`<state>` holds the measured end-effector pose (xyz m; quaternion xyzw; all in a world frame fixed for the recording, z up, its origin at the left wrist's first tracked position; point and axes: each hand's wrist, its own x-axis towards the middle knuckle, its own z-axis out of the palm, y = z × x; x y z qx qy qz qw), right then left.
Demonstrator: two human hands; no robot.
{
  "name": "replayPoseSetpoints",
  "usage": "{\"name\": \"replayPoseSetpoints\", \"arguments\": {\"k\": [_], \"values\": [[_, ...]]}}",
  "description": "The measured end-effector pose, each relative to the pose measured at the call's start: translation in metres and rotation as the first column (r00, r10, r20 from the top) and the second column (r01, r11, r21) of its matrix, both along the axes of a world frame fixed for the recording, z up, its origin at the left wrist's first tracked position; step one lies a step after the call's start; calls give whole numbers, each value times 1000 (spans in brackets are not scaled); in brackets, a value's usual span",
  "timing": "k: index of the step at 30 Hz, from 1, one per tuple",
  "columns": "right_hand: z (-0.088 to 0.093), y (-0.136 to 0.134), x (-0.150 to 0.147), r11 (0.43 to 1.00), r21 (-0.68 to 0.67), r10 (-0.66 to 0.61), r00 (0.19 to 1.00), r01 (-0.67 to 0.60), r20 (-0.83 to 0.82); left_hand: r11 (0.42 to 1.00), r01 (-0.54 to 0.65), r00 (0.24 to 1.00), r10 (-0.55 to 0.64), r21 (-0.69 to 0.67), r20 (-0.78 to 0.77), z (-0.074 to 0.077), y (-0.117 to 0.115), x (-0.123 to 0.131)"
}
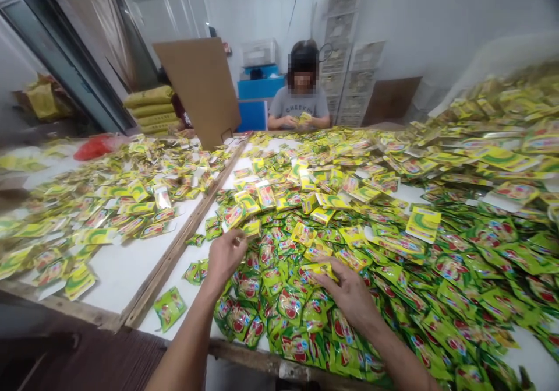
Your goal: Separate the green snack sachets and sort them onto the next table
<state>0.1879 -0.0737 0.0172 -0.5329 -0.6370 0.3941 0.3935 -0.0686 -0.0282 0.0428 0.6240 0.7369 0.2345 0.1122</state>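
Note:
My left hand (pixel 226 256) is closed, fingertips pinching the end of a small yellow carton (pixel 252 228) above the heap. To its right, my right hand (pixel 351 291) grips another flat yellow carton (pixel 321 270) between thumb and fingers. Under and around both hands lies a thick layer of shiny green sachets (pixel 290 303) with red fruit pictures. More yellow cartons (pixel 323 215) are strewn just beyond my hands, some with white flaps standing out. One lone green sachet (pixel 169 308) rests on the white tabletop left of my left forearm.
A wooden strip (pixel 186 239) divides the table. Loose cartons (pixel 131 204) cover its left side, with a red plastic bag (pixel 96 147) behind. At the right rises a high carton pile (pixel 493 140). Across the table a person (pixel 299 108) holds a carton beside an upright cardboard sheet (pixel 198 88).

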Motion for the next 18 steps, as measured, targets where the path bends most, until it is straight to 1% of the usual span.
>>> {"name": "replayPoseSetpoints", "arguments": {"k": [2,4,6,7,8,9,10,11,12,13,14,15,17,18], "values": [[7,4,-3,993,90,71,997,-71,10,992,38,999,-42,116,29,5,-2,2],[13,8,-7,983,133,123,992,-125,26,973,85,994,-97,216,48,13,-1,4],[19,11,-9,977,159,143,989,-145,20,950,172,973,-206,262,107,22,0,8],[22,11,-9,972,171,158,987,-158,14,938,240,942,-288,248,175,26,0,10],[24,12,-9,967,174,185,983,-184,9,925,314,887,-366,213,283,29,0,14],[26,13,-10,962,164,223,975,-220,0,909,381,805,-415,168,423,30,0,19],[27,14,-10,955,139,266,964,-261,-17,896,424,703,-417,132,576,29,-1,24],[26,14,-11,950,98,302,952,-297,-51,893,438,591,-375,107,714,26,-1,31],[24,14,-11,948,47,318,942,-314,-109,901,423,481,-310,92,820,20,-3,38],[20,14,-12,950,-9,304,934,-311,-186,917,390,388,-241,78,890,13,-5,46],[16,13,-12,955,-63,263,926,-290,-269,931,361,318,-180,57,931,4,-7,54],[10,12,-12,959,-110,210,915,-262,-346,936,351,265,-132,32,955,-5,-11,61],[-2,8,-9,960,-171,129,890,-223,-438,920,392,193,-63,-18,979,-22,-20,72],[-7,5,-7,962,-181,108,890,-207,-444,910,414,171,-40,-34,985,-29,-24,76]]}}
